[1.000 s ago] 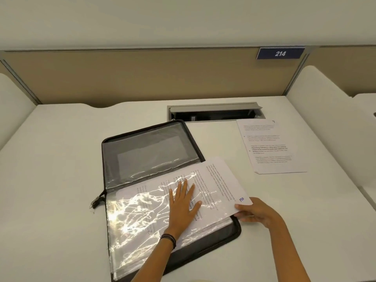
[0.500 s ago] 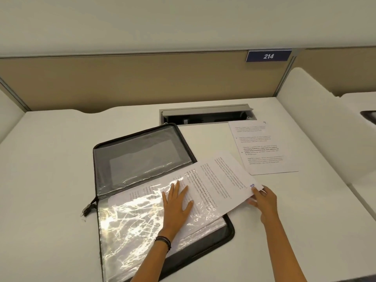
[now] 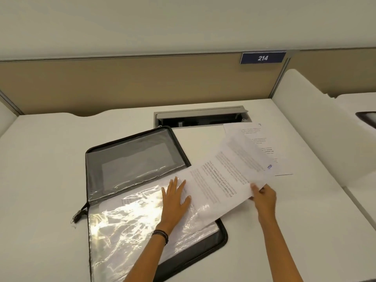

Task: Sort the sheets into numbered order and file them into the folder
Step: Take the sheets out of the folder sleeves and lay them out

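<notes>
A black zip folder (image 3: 220, 239) lies open on the white desk, its clear plastic sleeves (image 3: 126, 224) shining in the light. My left hand (image 3: 175, 200) rests flat on the top sleeve, fingers spread. A printed sheet (image 3: 225, 180) sticks out of the sleeve to the right, tilted and mostly outside it. My right hand (image 3: 263, 196) pinches that sheet at its near edge. Another printed sheet (image 3: 264, 143) lies flat on the desk behind, partly covered by the held one.
An open grey cable hatch (image 3: 201, 119) is set into the desk behind the folder. A beige partition with a blue "214" plate (image 3: 262, 58) closes the back. White side dividers (image 3: 317, 123) stand on the right. The folder's zip pull (image 3: 77, 215) hangs at its left edge.
My right hand has drawn the sheet out of the sleeve toward the right and back, so it now overlaps the sheet on the desk. The left hand stayed pressed on the sleeve.
</notes>
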